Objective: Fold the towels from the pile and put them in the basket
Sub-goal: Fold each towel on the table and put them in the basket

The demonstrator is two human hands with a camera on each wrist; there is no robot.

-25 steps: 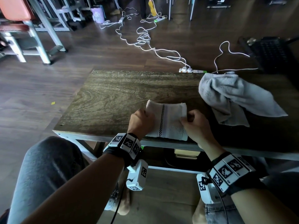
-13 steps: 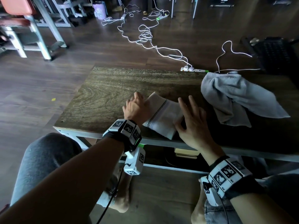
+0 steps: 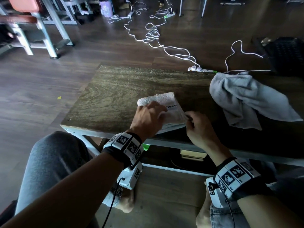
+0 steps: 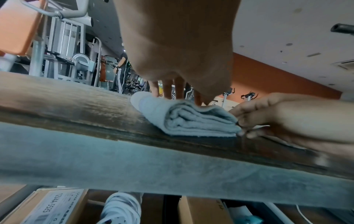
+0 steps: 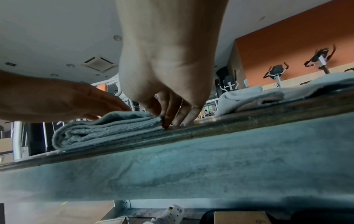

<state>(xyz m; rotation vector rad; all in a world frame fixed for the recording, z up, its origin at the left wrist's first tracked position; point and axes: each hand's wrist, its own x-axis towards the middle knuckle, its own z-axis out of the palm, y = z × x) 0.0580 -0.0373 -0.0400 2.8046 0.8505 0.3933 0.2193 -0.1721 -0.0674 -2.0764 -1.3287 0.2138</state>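
Note:
A white towel with a dotted stripe lies folded in thick layers near the front edge of the wooden table. My left hand presses flat on top of it, fingers straight. My right hand is curled at the towel's right near corner and pinches the layered edge there, fingertips down at the tabletop. The wrist views show the same towel as a stacked bundle. A crumpled grey towel lies unfolded at the right of the table. A dark basket stands at the far right.
White cables and a power strip lie on the floor behind the table. Gym frames and an orange seat stand at the back left. Cardboard boxes sit under the table by my feet. My knees are close to the front edge.
The white towel has been folded over again into a thicker, narrower bundle. My left hand moved onto its top; my right hand went from flat and spread to curled at the towel's edge.

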